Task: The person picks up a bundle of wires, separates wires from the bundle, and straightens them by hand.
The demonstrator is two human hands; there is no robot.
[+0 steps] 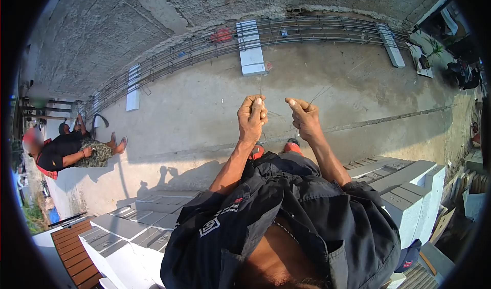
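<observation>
My left hand (251, 119) is raised in front of me, its fingers curled in and the thumb pressed on top. From its pinch a thin strand runs up towards the rebar cage (199, 49). My right hand (306, 119) is level with it, a short gap to the right, also closed with thumb against forefinger. A thin dark strand (322, 91) leaves this fist up and to the right. Whether it is wire or string I cannot tell, nor whether both hands hold one piece.
Pale blocks (251, 59) prop the long cage along the rough wall (112, 33). Stacks of light blocks (146, 222) stand behind me on both sides. At the left, a person in a black shirt (56, 153) stands near another person by the cage's end. Concrete floor (189, 105) lies between.
</observation>
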